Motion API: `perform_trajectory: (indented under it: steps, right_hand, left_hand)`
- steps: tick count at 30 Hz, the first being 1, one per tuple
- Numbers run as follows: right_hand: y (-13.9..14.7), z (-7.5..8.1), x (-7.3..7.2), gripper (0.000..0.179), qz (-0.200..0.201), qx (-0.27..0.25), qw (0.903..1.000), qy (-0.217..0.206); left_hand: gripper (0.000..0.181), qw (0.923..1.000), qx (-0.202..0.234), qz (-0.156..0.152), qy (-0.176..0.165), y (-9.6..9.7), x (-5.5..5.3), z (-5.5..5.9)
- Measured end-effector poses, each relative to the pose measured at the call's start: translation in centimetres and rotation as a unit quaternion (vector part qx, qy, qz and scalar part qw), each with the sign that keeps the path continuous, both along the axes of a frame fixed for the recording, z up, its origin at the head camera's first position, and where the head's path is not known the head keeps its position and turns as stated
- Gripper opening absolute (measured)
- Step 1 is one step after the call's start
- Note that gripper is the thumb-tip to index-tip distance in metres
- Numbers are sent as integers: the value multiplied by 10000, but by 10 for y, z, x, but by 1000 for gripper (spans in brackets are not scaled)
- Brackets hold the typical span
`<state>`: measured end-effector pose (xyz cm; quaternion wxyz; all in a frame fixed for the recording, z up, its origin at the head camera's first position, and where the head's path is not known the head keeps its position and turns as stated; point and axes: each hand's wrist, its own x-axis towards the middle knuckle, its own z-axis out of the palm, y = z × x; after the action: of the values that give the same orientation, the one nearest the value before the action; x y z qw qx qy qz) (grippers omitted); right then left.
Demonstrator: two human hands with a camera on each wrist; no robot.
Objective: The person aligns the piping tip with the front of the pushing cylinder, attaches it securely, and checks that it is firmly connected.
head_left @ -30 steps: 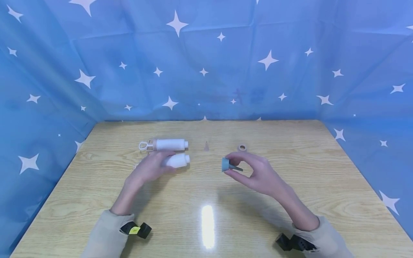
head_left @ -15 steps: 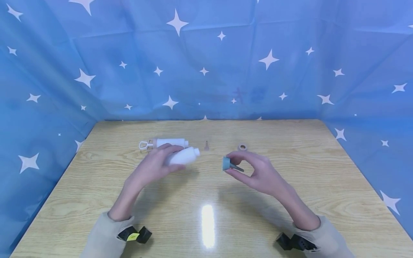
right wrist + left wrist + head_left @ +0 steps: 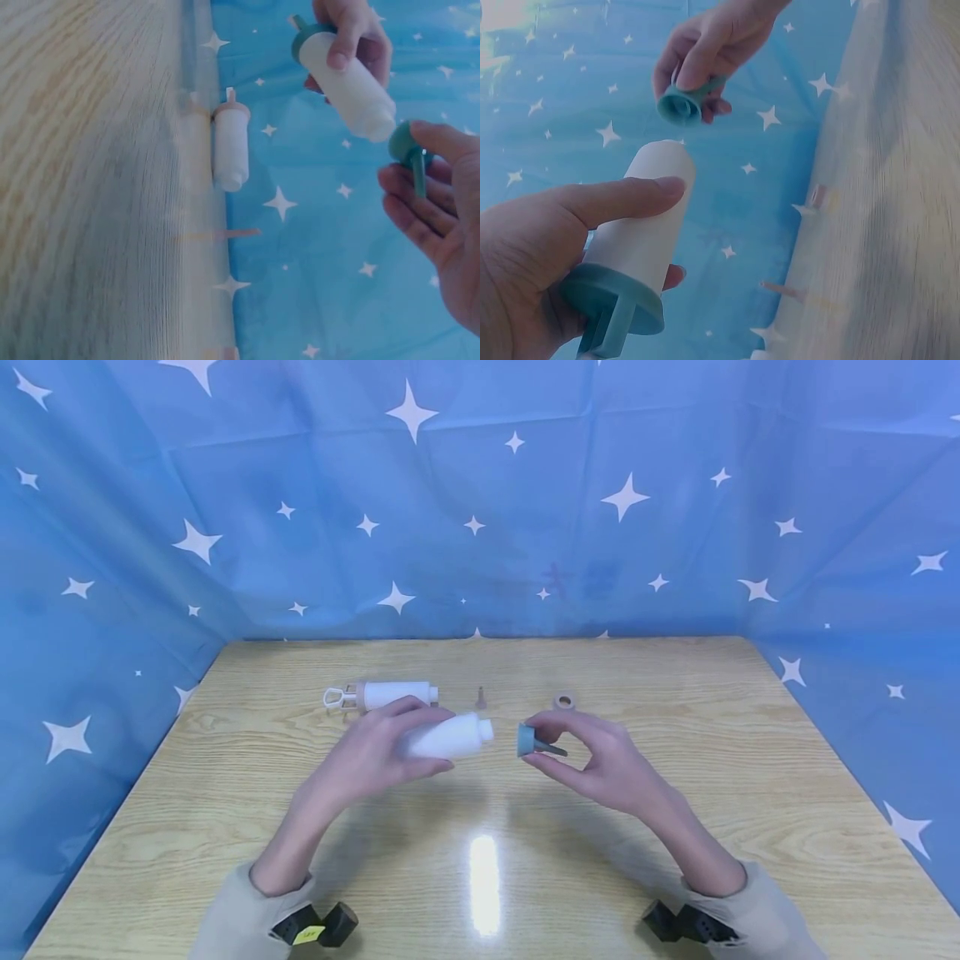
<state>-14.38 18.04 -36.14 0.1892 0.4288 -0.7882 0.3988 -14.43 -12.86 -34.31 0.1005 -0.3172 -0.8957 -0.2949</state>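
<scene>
My left hand (image 3: 375,745) grips a white syringe (image 3: 450,737) with a thick barrel, its narrow tip pointing right. In the left wrist view, a teal flange (image 3: 634,304) and plunger stem show at its rear end, with my thumb along the barrel. Facing that tip, my right hand (image 3: 596,756) pinches a teal nozzle (image 3: 526,740) between thumb and fingers. The nozzle's wide, hollow end is turned toward the syringe, and its thin spout (image 3: 419,176) points away. A small gap separates the two in the head view.
Behind my left hand lies another white syringe (image 3: 397,693) with a pinkish collar and ring handle. Farther right on the wooden table (image 3: 660,685) are a small pinkish pointed piece (image 3: 481,698) and a pinkish ring (image 3: 564,702). A blue star-patterned cloth (image 3: 480,485) hangs behind.
My left hand has lifted the syringe and brought it rightward, so its tip is now close to the nozzle. The right hand has stayed almost still.
</scene>
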Motion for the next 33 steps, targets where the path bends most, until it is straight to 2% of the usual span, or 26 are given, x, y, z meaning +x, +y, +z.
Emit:
perform_trajectory:
  steps: [11,19,24,33]
  right_hand:
    - [-4,3,4,30,38,31,10000,-81]
    - [-9,4,6,29,185,-65,9998,10]
    - [-9,4,8,30,191,-34,9997,-145]
    - [-10,4,8,30,263,-85,9995,-126]
  left_hand:
    - [52,9979,41,-426,496,8,10,5]
    - [51,9973,21,-574,453,13,14,6]
    - [52,9969,29,-627,483,14,16,6]
    - [53,9941,160,-798,718,15,17,7]
